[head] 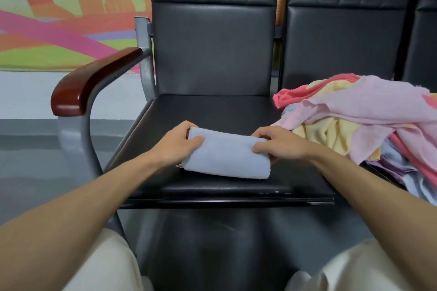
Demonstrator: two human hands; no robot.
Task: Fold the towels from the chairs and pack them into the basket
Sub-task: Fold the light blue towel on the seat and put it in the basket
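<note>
A folded pale blue towel (224, 156) lies on the black seat of the left chair (212, 111), near its front edge. My left hand (178, 143) grips the towel's left end, thumb on top and fingers curled round it. My right hand (277, 144) grips the right end the same way. On the seat of the chair to the right lies a heap of loose towels (359, 120) in pink, yellow, red and light blue. No basket is in view.
The left chair has a brown wooden armrest (94, 80) on a grey metal frame at its left side. Black chair backs (343, 42) rise behind both seats. A grey floor and a colourful wall mural (59, 26) lie to the left. My knees are at the bottom edge.
</note>
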